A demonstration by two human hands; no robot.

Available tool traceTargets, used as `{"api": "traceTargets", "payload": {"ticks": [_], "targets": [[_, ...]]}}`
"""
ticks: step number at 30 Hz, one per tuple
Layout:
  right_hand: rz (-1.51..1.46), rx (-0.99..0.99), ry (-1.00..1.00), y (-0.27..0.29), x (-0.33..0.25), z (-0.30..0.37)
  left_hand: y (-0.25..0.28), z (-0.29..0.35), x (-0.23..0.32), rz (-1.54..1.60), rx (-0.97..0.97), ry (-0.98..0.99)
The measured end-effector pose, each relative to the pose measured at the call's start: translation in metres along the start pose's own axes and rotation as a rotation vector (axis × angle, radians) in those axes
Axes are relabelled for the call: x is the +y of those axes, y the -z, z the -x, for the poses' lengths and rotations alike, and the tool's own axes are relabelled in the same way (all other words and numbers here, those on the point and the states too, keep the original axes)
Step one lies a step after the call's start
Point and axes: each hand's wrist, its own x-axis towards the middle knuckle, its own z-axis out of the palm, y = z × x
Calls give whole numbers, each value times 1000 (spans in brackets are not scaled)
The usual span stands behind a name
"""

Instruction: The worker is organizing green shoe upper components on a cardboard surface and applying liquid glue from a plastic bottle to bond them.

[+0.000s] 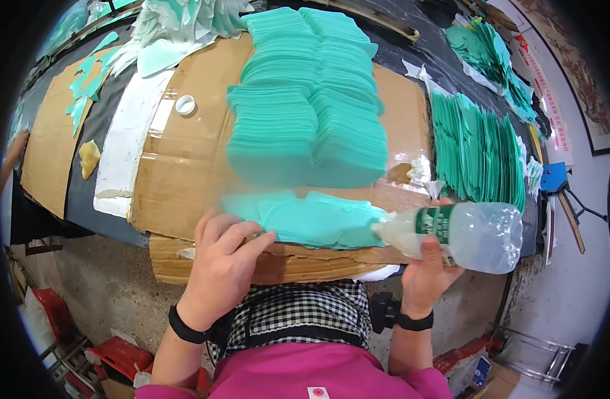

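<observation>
Flattened brown cardboard carried overlapping thin turquoise sheets along its front edge. Left hand, fingers loosely spread, lay at them; right hand gripped a green-labelled clear plastic bottle at their right end. Bottle application appeared in hand; the next move called for steady tilt.

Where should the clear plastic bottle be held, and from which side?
Probably around its body at the green label, coming from the person's near side: the bottle is held roughly sideways, its narrow mouth end pointing left at the teal sheets, so this grip leaves the mouth free. The right hand grips it there.
</observation>
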Motion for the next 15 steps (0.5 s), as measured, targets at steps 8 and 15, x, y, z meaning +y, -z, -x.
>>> {"api": "traceTargets", "payload": {"ticks": [8, 15], "targets": [[-56, -697, -141, -110, 13, 24, 16, 26, -8, 84, 144, 229], [137, -439, -277, -40, 10, 14, 35, 27, -15, -39, 196, 223]]}}
